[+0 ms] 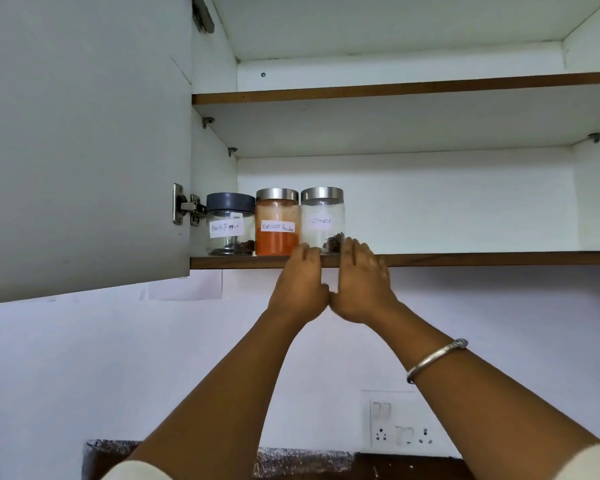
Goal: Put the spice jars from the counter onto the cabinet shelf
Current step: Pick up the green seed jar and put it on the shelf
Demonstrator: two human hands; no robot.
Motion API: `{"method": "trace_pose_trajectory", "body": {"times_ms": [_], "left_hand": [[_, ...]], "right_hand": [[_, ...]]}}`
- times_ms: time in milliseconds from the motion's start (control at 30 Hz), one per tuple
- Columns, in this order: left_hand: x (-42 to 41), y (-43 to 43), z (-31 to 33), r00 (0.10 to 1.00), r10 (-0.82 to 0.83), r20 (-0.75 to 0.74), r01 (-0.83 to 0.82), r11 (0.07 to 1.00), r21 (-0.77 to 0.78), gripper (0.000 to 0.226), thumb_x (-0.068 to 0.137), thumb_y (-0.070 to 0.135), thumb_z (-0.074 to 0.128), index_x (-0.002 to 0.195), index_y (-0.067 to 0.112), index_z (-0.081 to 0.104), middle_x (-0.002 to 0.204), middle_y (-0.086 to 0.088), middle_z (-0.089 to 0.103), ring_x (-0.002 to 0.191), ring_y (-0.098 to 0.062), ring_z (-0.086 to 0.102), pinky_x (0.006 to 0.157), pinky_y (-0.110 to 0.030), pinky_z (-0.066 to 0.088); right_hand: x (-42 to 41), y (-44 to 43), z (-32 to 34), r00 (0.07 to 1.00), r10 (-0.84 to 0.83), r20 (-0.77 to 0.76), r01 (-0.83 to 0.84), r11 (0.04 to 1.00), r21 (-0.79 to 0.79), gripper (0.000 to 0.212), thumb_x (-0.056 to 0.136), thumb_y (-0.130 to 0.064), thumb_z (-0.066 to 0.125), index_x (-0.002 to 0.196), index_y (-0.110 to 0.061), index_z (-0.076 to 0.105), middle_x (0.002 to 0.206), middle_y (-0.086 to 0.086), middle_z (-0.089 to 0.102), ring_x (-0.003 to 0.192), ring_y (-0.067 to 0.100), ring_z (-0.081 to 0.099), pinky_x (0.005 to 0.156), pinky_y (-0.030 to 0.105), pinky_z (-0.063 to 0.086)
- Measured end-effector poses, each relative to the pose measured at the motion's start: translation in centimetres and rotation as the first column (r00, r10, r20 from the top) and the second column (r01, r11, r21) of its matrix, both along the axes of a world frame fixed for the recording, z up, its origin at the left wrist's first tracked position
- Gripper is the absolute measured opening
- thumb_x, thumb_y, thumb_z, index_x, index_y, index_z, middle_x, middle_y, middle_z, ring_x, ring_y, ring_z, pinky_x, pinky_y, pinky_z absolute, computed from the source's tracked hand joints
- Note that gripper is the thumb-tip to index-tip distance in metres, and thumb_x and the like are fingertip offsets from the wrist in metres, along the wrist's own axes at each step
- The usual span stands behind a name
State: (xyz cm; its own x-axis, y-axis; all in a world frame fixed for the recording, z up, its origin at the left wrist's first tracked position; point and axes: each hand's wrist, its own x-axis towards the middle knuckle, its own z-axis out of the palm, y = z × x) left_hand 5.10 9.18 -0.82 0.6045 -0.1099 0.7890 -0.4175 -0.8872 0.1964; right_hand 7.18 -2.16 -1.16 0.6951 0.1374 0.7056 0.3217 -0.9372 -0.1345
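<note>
- Cabinet [395,202] stands open; its door [84,133] hangs out well left of the cloves jar [322,216].
- Cabinet shelf [465,259]: the cloves jar stands on it, close to the front edge, with bare board running off to the jar's right.
- Counter [291,459]: only a speckled sliver shows, far below the cloves jar. Can't tell what is left on it.
- Red chilli powder jar [277,223] is just left of the cloves jar, too close to tell if the glass touches. Black pepper jar [229,223] is further left again.
- Cloves jar is clear glass with a steel lid and a paper label, and holds only a small heap of cloves at the bottom. I judge it light, rigid, smooth-walled and breakable.
- Best hold, I'd say, is round the body below the lid, not by the lid. To slide it back, push low, since a high push could tip it.
- Right hand [361,285]: fingers straight and together, laid flat against the cloves jar's lower right side.
- Left hand [300,289]: fingers bent at the jar's lower left. Can't tell whether they clasp glass or rest on the edge.
- The heels of the two hands meet just below the jar.
- Bangle [433,362] sits on the right wrist, well below the jar.
</note>
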Motion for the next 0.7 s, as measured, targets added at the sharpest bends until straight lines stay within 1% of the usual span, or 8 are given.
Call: {"method": "trace_pose_trajectory", "body": {"times_ms": [67, 100, 167, 233, 333, 467, 567, 700], "left_hand": [[-1.2, -0.7, -1.7, 0.995, -0.013, -0.097, 0.025, 0.992, 0.122, 0.082, 0.085, 0.012, 0.064, 0.149, 0.013, 0.013, 0.157, -0.008, 0.009, 0.143, -0.026, 0.02, 0.111, -0.033, 0.03], [-1.8, -1.0, -2.7, 0.991, -0.002, -0.134, 0.026, 0.984, 0.174, 0.088, 0.085, 0.014, 0.063, 0.15, 0.016, 0.004, 0.159, -0.006, 0.0, 0.145, -0.026, 0.013, 0.113, -0.036, 0.029], [-3.0, -1.6, -4.7, 0.983, 0.026, -0.181, 0.02, 0.968, 0.249, 0.092, 0.086, 0.017, 0.062, 0.15, 0.02, -0.005, 0.159, -0.003, -0.009, 0.146, -0.028, 0.007, 0.114, -0.04, 0.028], [-4.4, -2.5, -6.4, 0.971, 0.032, -0.235, 0.041, 0.953, 0.299, 0.094, 0.086, 0.02, 0.063, 0.149, 0.022, -0.007, 0.158, -0.003, -0.011, 0.146, -0.031, 0.004, 0.113, -0.043, 0.027], [-6.5, -4.0, -8.7, 0.958, 0.046, -0.284, 0.067, 0.925, 0.375, 0.095, 0.085, 0.025, 0.063, 0.149, 0.019, -0.007, 0.158, -0.004, -0.012, 0.146, -0.031, 0.002, 0.112, -0.045, 0.028], [-9.4, -7.0, -13.2, 0.95, 0.04, -0.31, 0.138, 0.836, 0.531, 0.094, 0.085, 0.03, 0.06, 0.149, 0.012, -0.006, 0.158, -0.008, -0.01, 0.146, -0.029, 0.002, 0.113, -0.045, 0.027], [-11.2, -9.1, -16.8, 0.928, 0.002, -0.372, 0.216, 0.811, 0.544, 0.092, 0.085, 0.029, 0.057, 0.149, 0.011, -0.007, 0.158, -0.008, -0.007, 0.146, -0.027, 0.002, 0.114, -0.045, 0.026], [-13.0, -12.1, -21.0, 0.875, -0.042, -0.482, 0.338, 0.766, 0.547, 0.096, 0.083, 0.034, 0.058, 0.149, 0.012, -0.009, 0.158, -0.008, -0.006, 0.146, -0.026, 0.002, 0.114, -0.046, 0.025]], "right_hand": [[-1.4, -0.2, -1.3, 0.995, 0.014, -0.103, -0.018, 0.999, -0.039, 0.099, 0.085, -0.034, 0.061, 0.149, -0.015, -0.013, 0.157, 0.008, -0.017, 0.145, 0.027, -0.015, 0.115, 0.05, 0.006], [-2.2, -0.4, -2.2, 0.989, 0.02, -0.148, -0.028, 0.998, -0.054, 0.101, 0.085, -0.029, 0.063, 0.148, -0.017, -0.015, 0.156, 0.008, -0.022, 0.144, 0.027, -0.019, 0.115, 0.05, 0.006], [-3.7, -1.2, -4.4, 0.977, 0.024, -0.211, -0.038, 0.997, -0.066, 0.102, 0.085, -0.024, 0.063, 0.147, -0.019, -0.018, 0.155, 0.008, -0.025, 0.144, 0.027, -0.019, 0.115, 0.049, 0.007], [-5.6, -2.6, -6.7, 0.963, 0.018, -0.267, -0.03, 0.999, -0.041, 0.102, 0.086, -0.026, 0.063, 0.147, -0.02, -0.019, 0.155, 0.009, -0.024, 0.144, 0.029, -0.019, 0.115, 0.05, 0.008], [-8.4, -4.7, -10.0, 0.945, -0.007, -0.328, -0.003, 1.0, -0.031, 0.101, 0.086, -0.036, 0.063, 0.148, -0.022, -0.017, 0.156, 0.01, -0.021, 0.143, 0.033, -0.017, 0.115, 0.051, 0.011], [-12.4, -7.4, -14.7, 0.898, -0.06, -0.435, 0.049, 0.998, -0.035, 0.103, 0.084, -0.035, 0.064, 0.148, -0.02, -0.016, 0.156, 0.009, -0.021, 0.144, 0.033, -0.016, 0.113, 0.054, 0.012], [-14.9, -9.6, -18.1, 0.866, -0.1, -0.491, 0.077, 0.995, -0.067, 0.104, 0.083, -0.037, 0.063, 0.148, -0.019, -0.016, 0.156, 0.01, -0.02, 0.144, 0.032, -0.016, 0.113, 0.056, 0.012], [-17.9, -13.2, -22.5, 0.824, -0.17, -0.541, 0.128, 0.985, -0.114, 0.104, 0.082, -0.043, 0.064, 0.149, -0.015, -0.011, 0.157, 0.014, -0.013, 0.144, 0.036, -0.012, 0.114, 0.058, 0.012]]}}
